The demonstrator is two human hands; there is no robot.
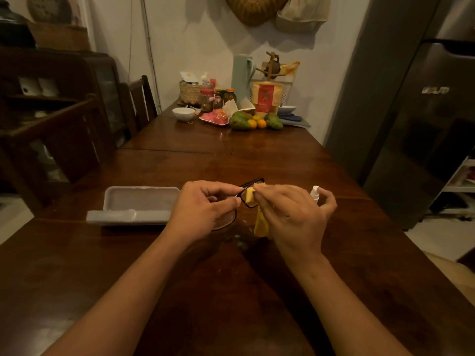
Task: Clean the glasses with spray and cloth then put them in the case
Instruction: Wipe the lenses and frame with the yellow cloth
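Plainly, the wiping step is in hand. The left hand (pixel 203 204) pinches the black-framed glasses (pixel 253 181) by the rim between thumb and fingertips. It holds them above the dark wooden table (pixel 231 155), just right of the open grey rectangular case (pixel 138 204). A grip on the rim, I judge, keeps skin off the lenses and steadies the frame against the rubbing.

The right hand (pixel 293 214), further right of the case, pinches a yellow cloth (pixel 261 224) between thumb and forefinger and presses it to 1 lens. The cloth's loose end hangs toward the table. The outer fingers are curled; whether they touch anything I cannot tell.

A small white spray bottle (pixel 314 192) stands just beyond that hand, farthest right of the case. It seems set aside within reach, which suggests spraying is finished for this lens at least.

The case lies open close beside the left hand, the glasses not yet in it, so only a short carry leftward is needed once wiping ends. I judge the task about midway. The other lens, partly hidden under the left hand, may yet need the cloth, and the arms must fold before the glasses go in.
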